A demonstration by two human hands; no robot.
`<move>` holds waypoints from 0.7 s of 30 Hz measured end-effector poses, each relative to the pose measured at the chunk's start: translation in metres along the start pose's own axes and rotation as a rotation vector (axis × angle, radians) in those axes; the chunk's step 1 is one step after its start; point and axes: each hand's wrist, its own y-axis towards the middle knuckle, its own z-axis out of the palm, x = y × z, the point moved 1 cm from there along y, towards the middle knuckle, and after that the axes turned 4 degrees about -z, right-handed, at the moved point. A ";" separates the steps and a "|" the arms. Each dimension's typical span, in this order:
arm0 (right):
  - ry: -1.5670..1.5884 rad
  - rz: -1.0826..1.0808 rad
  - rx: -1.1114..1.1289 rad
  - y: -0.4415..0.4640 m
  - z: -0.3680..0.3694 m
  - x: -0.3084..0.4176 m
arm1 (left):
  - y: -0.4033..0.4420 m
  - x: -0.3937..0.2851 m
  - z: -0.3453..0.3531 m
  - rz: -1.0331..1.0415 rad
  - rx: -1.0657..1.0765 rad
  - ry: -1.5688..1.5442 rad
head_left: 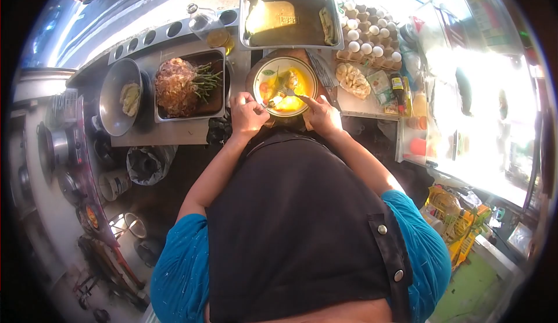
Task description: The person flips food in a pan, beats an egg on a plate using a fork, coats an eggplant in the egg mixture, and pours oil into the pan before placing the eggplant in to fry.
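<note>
A round plate [260,77] with a patterned rim holds yellow beaten egg and a darker piece of food [290,80]. My right hand [323,115] is closed on a fork [295,95], whose tines reach into the egg from the plate's lower right. At the lower left rim, my left hand [249,114] has its fingers pinched close to the food's edge; what they hold, if anything, is too small to make out. The plate rests on a round wooden board [251,84].
A metal tray [245,38] lies beyond the plate. Egg cartons [378,59] with white eggs stand back right, near a dark-labelled bottle [398,90]. On the left are a tray of meat and green stalks [177,84], a pan [110,99] and an oil bottle [218,37].
</note>
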 end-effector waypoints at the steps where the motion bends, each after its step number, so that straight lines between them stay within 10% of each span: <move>1: 0.000 -0.001 0.002 0.000 0.001 -0.001 | -0.001 -0.001 -0.001 -0.008 -0.005 0.005; 21: 0.012 -0.029 -0.054 0.003 -0.011 0.023 | 0.003 -0.012 0.009 -0.013 0.005 0.080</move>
